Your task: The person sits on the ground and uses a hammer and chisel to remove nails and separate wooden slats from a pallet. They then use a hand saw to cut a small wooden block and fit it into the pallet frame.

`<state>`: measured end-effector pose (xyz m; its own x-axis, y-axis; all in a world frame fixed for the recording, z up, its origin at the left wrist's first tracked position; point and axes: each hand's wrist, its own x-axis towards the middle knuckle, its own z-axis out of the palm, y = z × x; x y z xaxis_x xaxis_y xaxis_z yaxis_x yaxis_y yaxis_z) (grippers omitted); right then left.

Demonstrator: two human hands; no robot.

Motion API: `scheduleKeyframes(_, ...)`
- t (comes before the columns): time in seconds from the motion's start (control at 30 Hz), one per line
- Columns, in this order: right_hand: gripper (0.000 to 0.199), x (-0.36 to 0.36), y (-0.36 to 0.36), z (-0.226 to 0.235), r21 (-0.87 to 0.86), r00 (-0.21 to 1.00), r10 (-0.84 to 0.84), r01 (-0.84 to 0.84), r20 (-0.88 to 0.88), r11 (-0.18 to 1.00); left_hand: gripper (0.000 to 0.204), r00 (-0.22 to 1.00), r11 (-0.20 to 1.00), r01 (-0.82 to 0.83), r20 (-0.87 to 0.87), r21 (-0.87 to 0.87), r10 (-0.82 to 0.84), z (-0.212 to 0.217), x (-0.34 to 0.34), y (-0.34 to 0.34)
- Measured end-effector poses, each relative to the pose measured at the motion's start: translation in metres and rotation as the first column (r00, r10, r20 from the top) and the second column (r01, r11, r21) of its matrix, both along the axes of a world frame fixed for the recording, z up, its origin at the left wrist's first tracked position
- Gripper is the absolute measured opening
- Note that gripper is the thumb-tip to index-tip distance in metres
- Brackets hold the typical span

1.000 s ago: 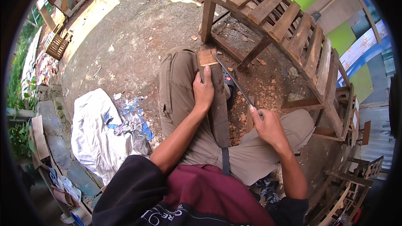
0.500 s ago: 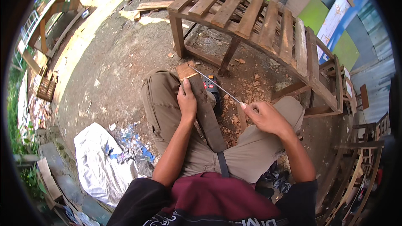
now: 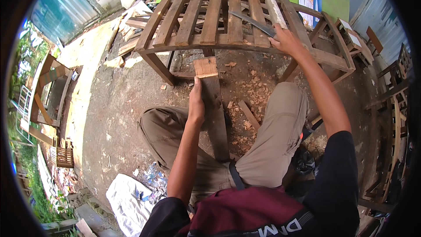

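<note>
My left hand (image 3: 196,105) grips the side of a long wooden plank (image 3: 215,105) that lies along my lap, its pale cut end pointing away from me. My right hand (image 3: 285,39) is stretched out over a slatted wooden bench frame (image 3: 193,22) and holds the handle of a long metal blade (image 3: 251,22), which rests flat across the slats. I am seated, with both knees in khaki trousers either side of the plank.
Wood chips (image 3: 252,92) litter the dirt ground between my legs. A white cloth (image 3: 129,199) lies at lower left. Wooden chair frames (image 3: 397,105) stand on the right, a small wooden frame (image 3: 48,92) on the left, and scrap boards (image 3: 127,26) behind the bench.
My right hand has lifted the blade off the plank and carried it up onto the bench slats. The view has tilted forward. My left hand stays on the plank.
</note>
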<state>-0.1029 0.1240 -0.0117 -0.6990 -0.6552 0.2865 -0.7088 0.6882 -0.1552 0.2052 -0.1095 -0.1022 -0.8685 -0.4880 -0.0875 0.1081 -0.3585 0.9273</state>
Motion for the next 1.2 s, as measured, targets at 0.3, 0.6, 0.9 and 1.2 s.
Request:
scheduleKeyframes(0.3, 0.033, 0.073, 0.074, -0.085, -0.605, 0.954, -0.127, -0.065, -0.270, 0.794, 0.079, 0.939, 0.978, 0.000, 0.335, -0.208, 0.071, 0.010, -0.024, 0.016)
scheduleKeyframes(0.6, 0.025, 0.220, 0.260, -0.342, -0.243, 0.510, -0.652, 0.855, 0.562, 0.459, 0.090, 0.886, 0.971, 0.140, 0.463, -0.194, -0.035, -0.029, -0.050, 0.032)
scheduleKeyframes(0.9, 0.041, 0.122, 0.339, -0.388, 0.502, 0.509, -0.852, 0.709, 0.121, 0.495, 0.077, 0.733, 0.911, 0.410, 0.608, -0.040, -0.304, -0.042, -0.066, 0.061)
scheduleKeyframes(1.2, 0.036, 0.061, 0.385, -0.387, 0.860, 0.852, -0.517, 0.203, 0.080, 0.468, 0.059, 0.836, 0.750, 0.325, 0.545, -0.576, 0.056, -0.098, -0.032, 0.078)
